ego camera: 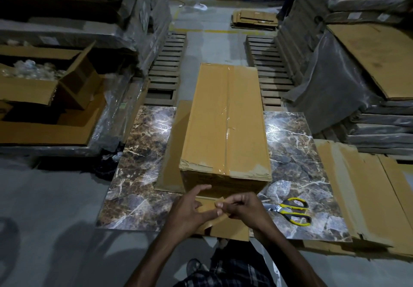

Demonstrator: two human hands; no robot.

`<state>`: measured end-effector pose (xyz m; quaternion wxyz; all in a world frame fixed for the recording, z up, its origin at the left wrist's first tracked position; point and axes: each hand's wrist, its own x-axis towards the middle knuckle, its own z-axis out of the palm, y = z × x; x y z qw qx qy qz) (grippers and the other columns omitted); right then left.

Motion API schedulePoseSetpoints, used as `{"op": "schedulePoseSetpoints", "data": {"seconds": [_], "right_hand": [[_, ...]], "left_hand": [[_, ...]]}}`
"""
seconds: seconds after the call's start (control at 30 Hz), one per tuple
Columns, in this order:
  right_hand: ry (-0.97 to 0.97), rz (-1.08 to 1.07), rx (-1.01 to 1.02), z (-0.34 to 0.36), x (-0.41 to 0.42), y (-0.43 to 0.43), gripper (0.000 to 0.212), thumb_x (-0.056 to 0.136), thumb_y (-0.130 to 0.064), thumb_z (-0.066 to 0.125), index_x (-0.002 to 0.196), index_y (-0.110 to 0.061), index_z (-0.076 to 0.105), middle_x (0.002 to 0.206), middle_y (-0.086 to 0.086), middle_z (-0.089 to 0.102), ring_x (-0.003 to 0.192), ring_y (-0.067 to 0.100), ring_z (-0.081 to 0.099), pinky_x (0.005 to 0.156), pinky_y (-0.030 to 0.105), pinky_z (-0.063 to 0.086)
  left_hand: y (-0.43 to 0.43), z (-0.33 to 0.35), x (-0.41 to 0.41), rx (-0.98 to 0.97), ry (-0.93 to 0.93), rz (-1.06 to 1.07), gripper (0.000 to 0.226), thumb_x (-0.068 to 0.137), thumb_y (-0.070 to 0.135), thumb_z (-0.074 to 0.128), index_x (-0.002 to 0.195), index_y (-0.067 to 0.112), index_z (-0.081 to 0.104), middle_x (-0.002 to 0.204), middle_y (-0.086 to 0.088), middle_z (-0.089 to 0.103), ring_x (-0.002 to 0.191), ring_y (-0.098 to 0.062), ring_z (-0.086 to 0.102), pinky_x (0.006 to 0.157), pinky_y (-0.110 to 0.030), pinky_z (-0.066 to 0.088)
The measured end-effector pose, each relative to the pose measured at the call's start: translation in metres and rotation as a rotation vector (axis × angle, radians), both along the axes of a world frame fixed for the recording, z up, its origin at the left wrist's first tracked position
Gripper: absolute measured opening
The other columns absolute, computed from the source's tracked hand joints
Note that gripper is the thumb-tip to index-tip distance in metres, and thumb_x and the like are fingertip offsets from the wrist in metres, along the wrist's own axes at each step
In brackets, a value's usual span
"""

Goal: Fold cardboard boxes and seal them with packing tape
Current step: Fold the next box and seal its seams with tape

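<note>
The box (pixel 225 119) is brown matt cardboard with shiny clear tape (pixel 229 116) down its top, the slab (pixel 138 152) under it looks like glossy marble, and the scissors (pixel 288 210) have metal blades and yellow-and-grey plastic handles.

On my feed the left hand (pixel 190 215) and right hand (pixel 243 208) are bare, and both forearms (pixel 279 253) are uncovered. Between the forearms I see a dark checked garment (pixel 232 271) with pale crossing lines. Just left of it is what looks like a grey shoe (pixel 194 266).
</note>
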<state>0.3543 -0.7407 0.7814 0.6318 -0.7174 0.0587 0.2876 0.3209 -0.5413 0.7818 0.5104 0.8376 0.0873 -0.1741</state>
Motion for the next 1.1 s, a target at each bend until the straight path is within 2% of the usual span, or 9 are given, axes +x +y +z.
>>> {"op": "schedulePoseSetpoints", "data": {"seconds": [0.07, 0.17, 0.3, 0.37, 0.57, 0.73, 0.87, 1.0, 1.1], "right_hand": [[0.042, -0.029, 0.023, 0.002, 0.001, -0.001, 0.032, 0.067, -0.039, 0.087, 0.079, -0.009, 0.082, 0.072, 0.004, 0.073, 0.067, 0.01, 0.064, 0.065, 0.026, 0.051], [0.021, -0.036, 0.012, 0.003, 0.002, 0.0, 0.022, 0.076, -0.03, 0.087, 0.08, -0.009, 0.082, 0.077, 0.009, 0.077, 0.069, 0.015, 0.069, 0.066, 0.031, 0.055], [-0.012, -0.101, 0.016, 0.005, 0.004, -0.001, 0.013, 0.081, -0.022, 0.086, 0.079, -0.009, 0.082, 0.079, 0.013, 0.078, 0.072, 0.022, 0.071, 0.069, 0.033, 0.056], [-0.013, -0.151, 0.047, 0.011, 0.008, -0.007, 0.013, 0.08, -0.02, 0.086, 0.079, -0.007, 0.082, 0.078, 0.014, 0.077, 0.071, 0.022, 0.07, 0.068, 0.032, 0.057], [0.02, -0.314, 0.139, 0.029, 0.027, -0.047, 0.018, 0.081, -0.008, 0.082, 0.088, 0.008, 0.077, 0.082, 0.022, 0.074, 0.064, 0.021, 0.068, 0.06, 0.026, 0.061], [0.022, -0.39, 0.108, 0.032, 0.038, -0.082, 0.037, 0.068, -0.021, 0.086, 0.093, 0.005, 0.078, 0.091, 0.024, 0.076, 0.06, 0.021, 0.07, 0.059, 0.025, 0.062], [0.003, -0.48, 0.105, 0.037, 0.04, -0.11, 0.056, 0.051, -0.03, 0.087, 0.095, 0.001, 0.077, 0.081, 0.012, 0.078, 0.055, 0.01, 0.068, 0.055, 0.02, 0.058], [0.009, -0.547, 0.103, 0.034, 0.04, -0.137, 0.055, 0.059, -0.026, 0.086, 0.104, 0.005, 0.075, 0.09, 0.015, 0.079, 0.058, 0.011, 0.069, 0.057, 0.02, 0.058], [0.056, -0.535, 0.101, 0.027, 0.042, -0.137, 0.053, 0.066, -0.022, 0.085, 0.109, 0.008, 0.073, 0.079, 0.01, 0.077, 0.058, 0.011, 0.07, 0.057, 0.02, 0.059]], "left_hand": [[0.0, 0.003, -0.002, 0.056, -0.037, 0.0, 0.063, 0.066, 0.071, 0.082, 0.123, 0.052, 0.064, 0.116, 0.017, 0.065, 0.105, -0.002, 0.061, 0.085, -0.031, 0.057], [-0.001, 0.005, -0.003, 0.201, -0.128, 0.036, 0.036, 0.067, 0.068, 0.084, 0.091, 0.044, 0.072, 0.092, 0.024, 0.072, 0.084, 0.013, 0.062, 0.065, -0.021, 0.054], [0.003, 0.007, 0.002, 0.351, -0.297, 0.028, 0.055, 0.063, 0.079, 0.078, 0.054, 0.029, 0.057, 0.048, 0.015, 0.054, 0.047, -0.001, 0.052, 0.044, -0.018, 0.03], [0.009, 0.014, 0.007, 0.426, -0.333, 0.035, 0.055, 0.062, 0.079, 0.078, 0.053, 0.028, 0.059, 0.044, 0.015, 0.047, 0.041, 0.001, 0.045, 0.044, -0.014, 0.025], [0.048, 0.028, 0.023, 0.31, -0.228, 0.083, 0.058, 0.058, 0.068, 0.086, 0.049, 0.019, 0.058, 0.043, 0.006, 0.056, 0.039, -0.002, 0.043, 0.044, -0.014, 0.036], [0.079, 0.041, 0.04, 0.414, -0.268, 0.033, 0.061, 0.058, 0.072, 0.083, 0.048, 0.017, 0.058, 0.042, 0.004, 0.055, 0.04, -0.006, 0.046, 0.043, -0.015, 0.029], [0.103, 0.052, 0.054, 0.465, -0.32, 0.006, 0.064, 0.057, 0.071, 0.083, 0.045, 0.016, 0.053, 0.04, 0.004, 0.048, 0.039, -0.008, 0.041, 0.046, -0.02, 0.029], [0.129, 0.059, 0.071, 0.534, -0.314, -0.019, 0.067, 0.053, 0.073, 0.08, 0.045, 0.013, 0.053, 0.04, 0.0, 0.051, 0.042, -0.014, 0.045, 0.049, -0.02, 0.029], [0.14, 0.055, 0.084, 0.546, -0.292, -0.031, 0.063, 0.053, 0.072, 0.08, 0.047, 0.016, 0.051, 0.042, 0.0, 0.049, 0.044, -0.017, 0.048, 0.05, -0.023, 0.03]]}}
